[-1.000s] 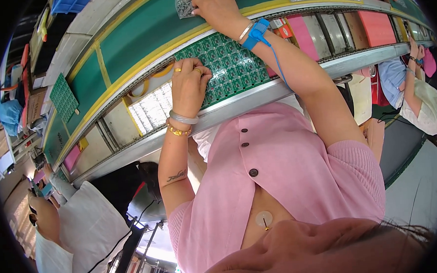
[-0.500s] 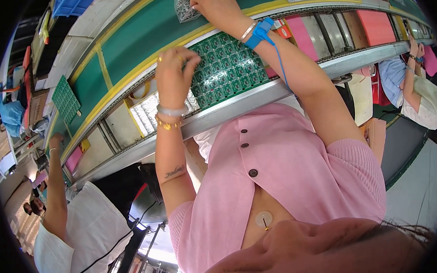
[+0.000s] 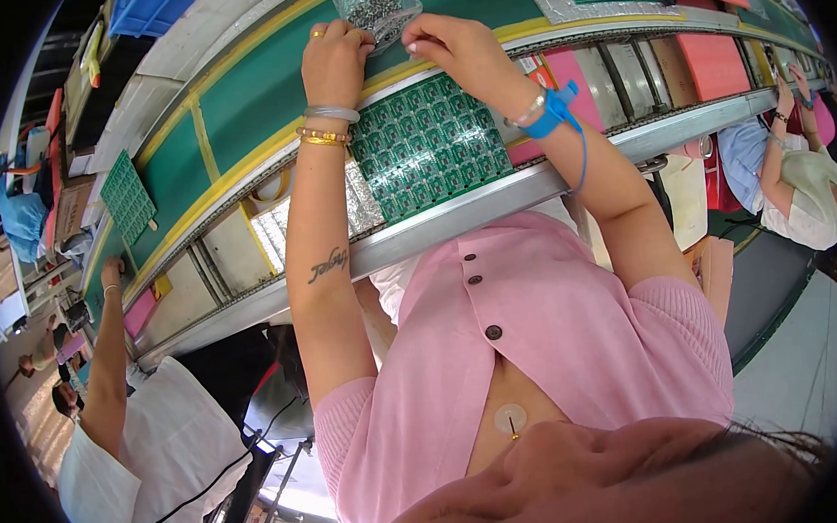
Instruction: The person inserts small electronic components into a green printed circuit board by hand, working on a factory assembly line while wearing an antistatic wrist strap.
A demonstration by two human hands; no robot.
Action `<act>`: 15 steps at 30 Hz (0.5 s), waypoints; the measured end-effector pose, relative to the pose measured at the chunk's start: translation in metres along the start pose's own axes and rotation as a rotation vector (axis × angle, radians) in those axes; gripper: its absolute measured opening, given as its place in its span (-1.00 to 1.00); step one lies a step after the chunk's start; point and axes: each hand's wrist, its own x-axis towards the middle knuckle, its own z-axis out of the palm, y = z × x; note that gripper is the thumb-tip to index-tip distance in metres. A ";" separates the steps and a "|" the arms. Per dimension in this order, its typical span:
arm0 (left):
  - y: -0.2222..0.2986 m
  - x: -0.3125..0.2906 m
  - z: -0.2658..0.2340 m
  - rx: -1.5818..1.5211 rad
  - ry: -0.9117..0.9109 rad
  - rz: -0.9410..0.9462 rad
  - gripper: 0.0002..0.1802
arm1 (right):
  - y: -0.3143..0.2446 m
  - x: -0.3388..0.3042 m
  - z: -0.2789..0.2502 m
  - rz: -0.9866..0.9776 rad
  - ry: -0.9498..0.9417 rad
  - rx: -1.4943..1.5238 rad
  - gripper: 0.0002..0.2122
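A clear plastic bag (image 3: 379, 5) of small metal parts lies on the green conveyor surface at the top. My left hand (image 3: 334, 65) is at its lower left, fingers curled and closed against the edge of the plastic. On the bag's right side is my right hand (image 3: 460, 59), thumb and forefinger drawn together in a pinch; whatever is between those tips is too small to make out. Below both hands, a green circuit board panel (image 3: 431, 142) with rows of repeated small boards rests across the rails. A blue wrist strap (image 3: 555, 112) with a cord circles my right wrist.
A metal rail (image 3: 454, 208) runs along the near side of the line. Another green panel (image 3: 128, 198) stands at the left, by a co-worker's hand (image 3: 111, 271). At the upper right are a board on silver wrap (image 3: 566, 12) and pink sheets (image 3: 714, 66). Another person sits far right.
My left hand has moved up from above the panel to the bag. My right hand has shifted right and down, from the bag's top to its right side. The bag now lies more spread out.
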 end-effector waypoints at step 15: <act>0.005 -0.006 -0.006 -0.092 0.141 -0.033 -0.92 | -0.009 -0.089 -0.015 -0.085 -0.217 -0.188 -0.91</act>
